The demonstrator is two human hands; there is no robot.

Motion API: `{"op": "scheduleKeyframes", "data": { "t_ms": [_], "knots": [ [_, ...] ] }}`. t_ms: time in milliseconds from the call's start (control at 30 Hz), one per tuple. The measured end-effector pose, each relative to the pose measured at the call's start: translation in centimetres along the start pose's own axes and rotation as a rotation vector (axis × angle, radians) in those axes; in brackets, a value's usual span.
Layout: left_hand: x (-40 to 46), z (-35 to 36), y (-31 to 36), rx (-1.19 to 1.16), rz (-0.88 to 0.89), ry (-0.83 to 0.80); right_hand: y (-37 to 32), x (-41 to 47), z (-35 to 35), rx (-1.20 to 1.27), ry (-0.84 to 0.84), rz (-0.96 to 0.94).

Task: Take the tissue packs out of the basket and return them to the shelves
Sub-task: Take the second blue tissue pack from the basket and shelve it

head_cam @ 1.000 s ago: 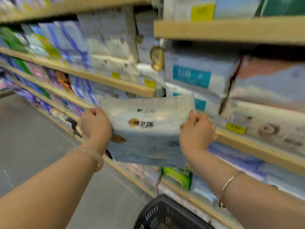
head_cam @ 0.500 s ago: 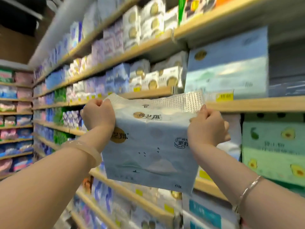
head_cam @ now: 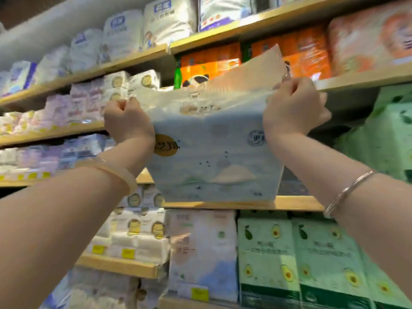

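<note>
- Tissue pack (head_cam: 214,157), pale blue with a gold round logo, hangs in the air in front of the wooden shelves (head_cam: 245,205), level with an open slot (its lower edge just above one shelf board).
- Left hand (head_cam: 128,121) grips the pack's top left corner, fingers curled tight.
- Right hand (head_cam: 294,108) pinches the top right corner of the wrapper.
- Green avocado-print packs (head_cam: 267,253) stand on the shelf below.

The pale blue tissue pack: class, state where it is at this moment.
In the head view the pale blue tissue pack is centre frame, held up between the left hand and right hand, in front of the shelf with orange packs.
</note>
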State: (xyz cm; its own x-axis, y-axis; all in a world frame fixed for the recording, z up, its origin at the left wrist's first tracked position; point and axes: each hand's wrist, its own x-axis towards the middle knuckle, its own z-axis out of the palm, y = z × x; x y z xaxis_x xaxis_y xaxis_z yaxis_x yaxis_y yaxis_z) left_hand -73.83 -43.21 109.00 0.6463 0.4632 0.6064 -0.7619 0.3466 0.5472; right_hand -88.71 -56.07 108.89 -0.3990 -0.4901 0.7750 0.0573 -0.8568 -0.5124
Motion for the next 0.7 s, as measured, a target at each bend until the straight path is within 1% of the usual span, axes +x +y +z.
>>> {"op": "scheduleKeyframes", "data": {
  "t_ms": [100, 367, 533, 700],
  "knots": [
    [-2.2, 2.9, 1.2, -0.116, -0.029, -0.022, 0.5, 3.3, -1.9, -0.025, 0.076, -0.085],
    [-7.3, 11.2, 3.1, -0.344, -0.104, -0.035, 3.6, 10.8, -5.8, -0.086, 0.168, -0.215],
    [-10.7, 15.6, 2.4, -0.363, -0.084, -0.026, 8.0, 13.8, -6.4, -0.097, 0.175, -0.223],
    [-12.4, 18.9, 0.9, -0.291, -0.074, -0.102, 12.0, 15.5, -6.2, -0.115, 0.186, -0.183]
  ]
}}
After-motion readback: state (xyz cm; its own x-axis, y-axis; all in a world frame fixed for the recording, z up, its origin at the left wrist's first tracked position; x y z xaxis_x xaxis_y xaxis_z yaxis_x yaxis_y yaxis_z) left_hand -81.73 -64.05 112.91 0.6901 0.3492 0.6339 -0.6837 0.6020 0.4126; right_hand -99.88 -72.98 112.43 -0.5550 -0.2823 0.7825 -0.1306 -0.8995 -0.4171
